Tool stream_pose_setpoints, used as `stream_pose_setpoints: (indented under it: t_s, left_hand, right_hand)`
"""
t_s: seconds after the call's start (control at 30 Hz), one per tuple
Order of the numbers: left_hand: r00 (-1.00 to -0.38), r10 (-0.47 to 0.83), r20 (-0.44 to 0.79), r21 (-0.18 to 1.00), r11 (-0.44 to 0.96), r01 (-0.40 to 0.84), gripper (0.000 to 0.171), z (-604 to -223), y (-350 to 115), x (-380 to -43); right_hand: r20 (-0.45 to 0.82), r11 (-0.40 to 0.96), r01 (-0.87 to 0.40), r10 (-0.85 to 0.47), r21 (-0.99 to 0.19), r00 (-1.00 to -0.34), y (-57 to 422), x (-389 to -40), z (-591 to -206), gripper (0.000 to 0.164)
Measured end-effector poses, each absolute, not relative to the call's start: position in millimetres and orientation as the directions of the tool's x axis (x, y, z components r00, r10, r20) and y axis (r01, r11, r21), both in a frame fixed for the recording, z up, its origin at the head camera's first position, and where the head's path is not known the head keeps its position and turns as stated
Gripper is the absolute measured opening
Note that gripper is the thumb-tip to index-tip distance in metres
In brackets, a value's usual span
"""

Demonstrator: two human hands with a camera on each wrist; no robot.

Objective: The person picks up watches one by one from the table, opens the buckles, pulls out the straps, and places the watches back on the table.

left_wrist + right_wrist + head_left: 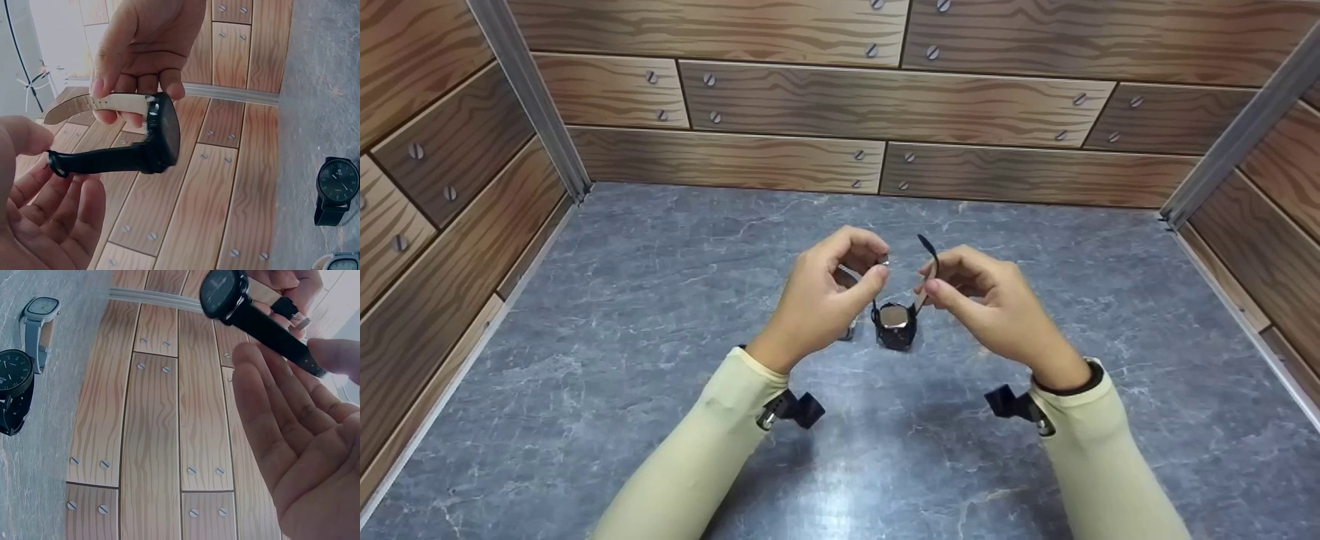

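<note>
The left hand (823, 300) is pinching the buckle end of the held watch (894, 316), its grip clamped there. Apparently partly behind that hand, a square-faced watch (42, 306) is lying on the worktop (622, 337) near a round black watch (337, 183). The held watch is hanging between both hands, strap spread, pale lining showing. The right hand (994, 304) is pinching the holed strap end, grip likewise clamped.

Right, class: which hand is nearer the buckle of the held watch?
Left. The left hand pinches right at the buckle; the right hand is farther off, across the gap, pinching the opposite strap of the watch.
</note>
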State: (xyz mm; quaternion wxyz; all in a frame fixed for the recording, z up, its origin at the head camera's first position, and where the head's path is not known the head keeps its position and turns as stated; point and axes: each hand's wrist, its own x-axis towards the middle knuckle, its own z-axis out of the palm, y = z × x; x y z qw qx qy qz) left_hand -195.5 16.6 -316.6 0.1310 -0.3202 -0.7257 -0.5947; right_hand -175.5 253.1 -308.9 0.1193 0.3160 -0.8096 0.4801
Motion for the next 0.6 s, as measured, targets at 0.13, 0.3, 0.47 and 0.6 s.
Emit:
stream_pose_setpoints:
  t_s: [0.13,0.3,0.47,0.6]
  left_hand:
    - [-0.756,0.318,0.572,0.772,0.104,0.628,0.019,-316.3,15.5,-196.4]
    - [-0.756,0.335,0.563,0.768,0.126,0.628,0.029,-316.5,15.6,-197.9]
    - [-0.741,0.363,0.565,0.738,0.179,0.65,0.022,-317.0,12.8,-197.9]
    - [-0.721,0.356,0.594,0.719,0.167,0.675,0.019,-316.0,9.7,-198.5]
  right_hand:
    - [0.516,0.377,-0.637,-0.377,-0.673,-0.769,252.2,-177.0,-309.3,0.008]
    - [0.522,0.397,-0.634,-0.361,-0.664,-0.773,253.4,-177.3,-309.9,0.009]
    - [0.518,0.425,-0.636,-0.369,-0.644,-0.771,253.1,-178.6,-311.6,0.009]
    - [0.555,0.425,-0.66,-0.357,-0.62,-0.751,247.1,-181.9,-313.6,0.009]
